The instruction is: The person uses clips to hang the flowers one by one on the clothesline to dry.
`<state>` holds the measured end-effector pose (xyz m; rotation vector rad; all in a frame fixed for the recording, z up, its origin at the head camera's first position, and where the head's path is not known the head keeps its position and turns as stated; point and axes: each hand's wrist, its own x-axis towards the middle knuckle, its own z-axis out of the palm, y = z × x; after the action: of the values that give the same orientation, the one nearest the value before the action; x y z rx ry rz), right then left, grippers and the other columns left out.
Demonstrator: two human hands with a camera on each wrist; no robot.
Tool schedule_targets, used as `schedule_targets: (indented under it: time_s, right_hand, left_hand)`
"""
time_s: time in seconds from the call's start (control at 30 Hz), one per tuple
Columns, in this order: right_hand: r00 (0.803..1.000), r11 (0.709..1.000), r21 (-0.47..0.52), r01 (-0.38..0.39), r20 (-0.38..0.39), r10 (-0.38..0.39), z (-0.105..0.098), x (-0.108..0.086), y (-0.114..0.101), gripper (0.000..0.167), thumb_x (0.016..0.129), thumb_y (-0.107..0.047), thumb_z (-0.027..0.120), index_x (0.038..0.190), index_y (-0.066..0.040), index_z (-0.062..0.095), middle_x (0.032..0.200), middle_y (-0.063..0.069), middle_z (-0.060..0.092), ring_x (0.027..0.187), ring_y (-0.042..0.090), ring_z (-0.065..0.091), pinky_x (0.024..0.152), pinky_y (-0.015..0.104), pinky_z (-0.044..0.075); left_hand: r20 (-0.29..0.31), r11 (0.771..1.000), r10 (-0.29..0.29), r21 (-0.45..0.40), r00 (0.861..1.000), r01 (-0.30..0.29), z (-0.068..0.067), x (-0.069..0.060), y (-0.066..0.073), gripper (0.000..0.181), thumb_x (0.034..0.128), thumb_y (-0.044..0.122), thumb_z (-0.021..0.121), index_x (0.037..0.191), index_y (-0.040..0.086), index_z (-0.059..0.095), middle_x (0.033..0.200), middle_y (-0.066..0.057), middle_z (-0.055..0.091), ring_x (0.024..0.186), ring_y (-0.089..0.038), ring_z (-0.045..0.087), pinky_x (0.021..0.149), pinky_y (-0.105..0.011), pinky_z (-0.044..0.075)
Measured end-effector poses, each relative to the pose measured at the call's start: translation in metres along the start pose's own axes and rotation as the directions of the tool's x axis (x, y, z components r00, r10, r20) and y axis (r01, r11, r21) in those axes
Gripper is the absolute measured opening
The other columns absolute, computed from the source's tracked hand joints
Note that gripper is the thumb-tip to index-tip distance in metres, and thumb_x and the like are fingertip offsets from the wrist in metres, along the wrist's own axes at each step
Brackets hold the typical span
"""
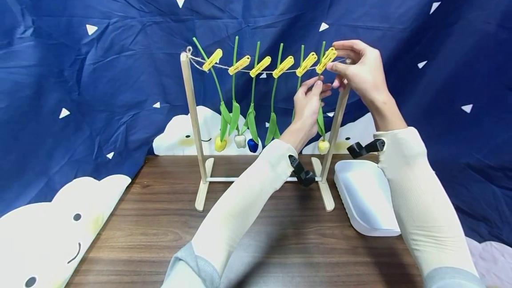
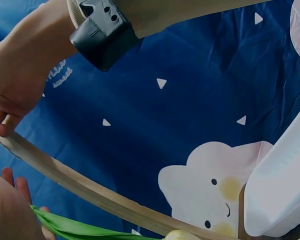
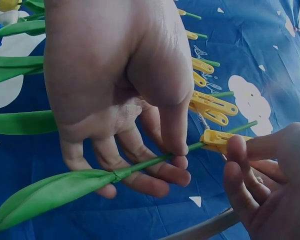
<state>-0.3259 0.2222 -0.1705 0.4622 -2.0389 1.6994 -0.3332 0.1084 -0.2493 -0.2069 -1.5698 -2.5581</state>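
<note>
My left hand (image 1: 307, 103) pinches the green stem of the rightmost artificial tulip (image 1: 323, 147), just below the string. The tulip hangs head down with a pale yellow bloom. At the stem's upper end, my right hand (image 1: 363, 68) grips a yellow clothespin (image 1: 326, 60) between thumb and fingers. The right wrist view shows this clothespin (image 3: 215, 138) around the stem, with the left thumb and fingers on the stem (image 3: 152, 162) lower down. Several more upside-down tulips, one of them blue (image 1: 253, 146), hang left of my hands from yellow clothespins on the string (image 1: 266, 72).
A wooden rack (image 1: 194, 117) with two posts and splayed feet carries the string. To its right lies a white plastic tray (image 1: 366, 197) on the brown wooden table (image 1: 152, 217). A blue patterned cloth (image 1: 120, 79) hangs behind. My left forearm crosses in front of the rack.
</note>
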Motion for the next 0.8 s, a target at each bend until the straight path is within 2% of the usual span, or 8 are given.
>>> schedule_targets:
  time_s: [0.13,0.23,0.33,0.5,0.7,0.8]
  right_hand:
    - [1.0,0.996,-0.086,0.026,0.004,-0.025,-0.002,-0.003,0.0,0.045,0.094,0.002,0.075,0.138,-0.005,0.066,0.12,-0.001,0.076,0.048,0.01,0.066,0.046,0.023,0.053]
    - [0.998,0.992,-0.109,0.064,-0.01,-0.065,-0.004,-0.007,0.002,0.042,0.097,-0.001,0.073,0.138,-0.004,0.066,0.123,0.001,0.075,0.048,0.009,0.067,0.046,0.023,0.054]
    - [0.994,0.994,-0.036,0.101,-0.032,-0.102,-0.005,-0.011,0.004,0.036,0.098,0.001,0.071,0.133,-0.003,0.068,0.117,0.002,0.076,0.047,0.01,0.066,0.045,0.023,0.053]
    - [0.989,0.979,0.142,0.143,-0.058,-0.136,-0.007,-0.02,0.008,0.024,0.097,0.004,0.07,0.121,0.001,0.072,0.108,0.005,0.078,0.044,0.013,0.064,0.043,0.023,0.051]
    - [0.987,0.966,0.203,0.162,-0.039,-0.157,-0.009,-0.033,0.008,0.017,0.098,0.001,0.072,0.115,0.004,0.073,0.102,0.007,0.079,0.044,0.015,0.062,0.043,0.022,0.05]
    - [0.986,0.96,0.221,0.169,-0.028,-0.167,-0.009,-0.039,0.008,0.015,0.099,0.001,0.072,0.113,0.005,0.072,0.101,0.007,0.08,0.044,0.015,0.062,0.042,0.022,0.05]
  left_hand:
    - [-0.001,1.0,0.002,0.011,1.0,-0.002,0.0,-0.002,0.001,0.023,0.1112,0.023,0.057,0.13,0.016,0.069,0.112,-0.005,0.081,0.112,-0.022,0.077,0.091,-0.032,0.051]
    - [0.01,1.0,0.013,0.027,1.0,-0.014,-0.001,-0.004,0.002,0.023,0.111,0.02,0.057,0.13,0.015,0.069,0.113,-0.005,0.081,0.112,-0.02,0.077,0.108,-0.039,0.052]
    - [0.028,0.997,0.022,0.077,0.999,-0.024,-0.003,-0.008,0.003,0.026,0.1103,0.016,0.058,0.133,0.015,0.069,0.117,-0.003,0.08,0.115,-0.017,0.075,0.118,-0.044,0.048]
    - [0.055,0.98,0.002,0.201,0.999,-0.013,-0.01,-0.015,0.006,0.036,0.1081,0.013,0.058,0.143,0.018,0.064,0.128,0.0,0.076,0.122,-0.013,0.067,0.117,-0.044,0.047]
    - [0.09,0.952,-0.021,0.306,0.996,-0.008,-0.022,-0.022,0.009,0.049,0.105,0.009,0.059,0.152,0.023,0.058,0.144,0.001,0.068,0.131,-0.016,0.064,0.117,-0.039,0.047]
    - [0.136,0.944,-0.034,0.33,0.99,-0.013,-0.03,-0.027,0.012,0.055,0.1043,0.006,0.057,0.156,0.022,0.054,0.153,-0.002,0.062,0.141,-0.016,0.059,0.119,-0.037,0.046]
